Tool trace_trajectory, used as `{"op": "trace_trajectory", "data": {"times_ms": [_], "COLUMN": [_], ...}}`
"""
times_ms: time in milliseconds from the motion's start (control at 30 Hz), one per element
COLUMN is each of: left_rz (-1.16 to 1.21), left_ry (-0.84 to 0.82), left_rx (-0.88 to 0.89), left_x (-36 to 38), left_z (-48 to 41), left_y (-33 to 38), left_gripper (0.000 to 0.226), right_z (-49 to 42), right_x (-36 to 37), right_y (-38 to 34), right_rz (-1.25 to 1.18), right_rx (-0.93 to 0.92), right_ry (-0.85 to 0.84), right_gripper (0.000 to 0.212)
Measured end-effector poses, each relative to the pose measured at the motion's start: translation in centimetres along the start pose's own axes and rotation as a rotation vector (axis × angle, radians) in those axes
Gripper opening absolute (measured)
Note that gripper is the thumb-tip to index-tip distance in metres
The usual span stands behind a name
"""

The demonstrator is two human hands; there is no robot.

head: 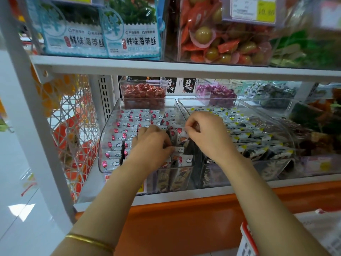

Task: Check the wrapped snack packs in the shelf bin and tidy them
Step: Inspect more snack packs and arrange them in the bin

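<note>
A clear plastic shelf bin (103, 145) on the lower shelf holds several small white snack packs with red marks (125, 124), stood in rows. My left hand (151, 143) reaches into the bin's right half, its fingers curled down among the packs and pinching some of them. My right hand (204, 133) is beside it at the bin's right wall, fingertips pinching the top edge of a pack (181, 136). Both hands hide the packs beneath them.
A second clear bin (287, 126) of white, black and yellow packs (258, 141) sits right of it. Smaller tubs of red (144, 93) and purple sweets (215, 91) stand behind. The upper shelf (166, 66) hangs close above. A white wire rack (73, 126) is at left.
</note>
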State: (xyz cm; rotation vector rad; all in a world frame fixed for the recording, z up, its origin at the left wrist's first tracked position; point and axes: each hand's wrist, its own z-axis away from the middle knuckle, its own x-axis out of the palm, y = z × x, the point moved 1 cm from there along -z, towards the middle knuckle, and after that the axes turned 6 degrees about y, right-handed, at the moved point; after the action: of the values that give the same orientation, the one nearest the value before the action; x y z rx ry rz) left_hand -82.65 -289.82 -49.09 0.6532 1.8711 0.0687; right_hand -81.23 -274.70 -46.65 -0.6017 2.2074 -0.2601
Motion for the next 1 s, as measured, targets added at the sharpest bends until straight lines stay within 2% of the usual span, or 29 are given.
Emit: {"op": "trace_trajectory", "data": {"times_ms": [100,267,367,567,767,900,1000], "left_rz": [-0.031,0.004,0.036,0.152,0.015,-0.007,0.039], "left_ry": [-0.019,-0.022,0.024,0.107,-0.031,-0.030,0.011], "left_rx": [0.028,0.070,0.080,0.017,0.076,0.075,0.036], "left_x": [0.2,0.4,0.6,1.0,1.1,0.2,-0.5], "left_z": [0.0,-0.1,0.0,0.2,0.5,0.5,0.2], "left_y": [0.2,0.6,0.7,1.0,1.0,0.9,0.3], "left_gripper": [0.024,0.022,0.020,0.013,0.023,0.028,0.030], "right_z": [-0.1,0.2,0.2,0.1,0.1,0.1,0.2], "right_x": [0.2,0.2,0.0,-0.6,-0.8,-0.5,-0.5], "right_y": [0.0,-0.6,-1.3,-2.2,-2.7,-2.4,-2.1], "right_rz": [-0.027,-0.220,-0.198,-0.079,-0.008,-0.037,-0.142], "right_rx": [0.041,0.157,0.159,0.070,-0.034,-0.021,0.051], "right_ry": [0.066,0.195,0.239,0.169,0.077,0.082,0.154], "right_gripper": [0.014,0.013,0.010,0.006,0.006,0.007,0.009]}}
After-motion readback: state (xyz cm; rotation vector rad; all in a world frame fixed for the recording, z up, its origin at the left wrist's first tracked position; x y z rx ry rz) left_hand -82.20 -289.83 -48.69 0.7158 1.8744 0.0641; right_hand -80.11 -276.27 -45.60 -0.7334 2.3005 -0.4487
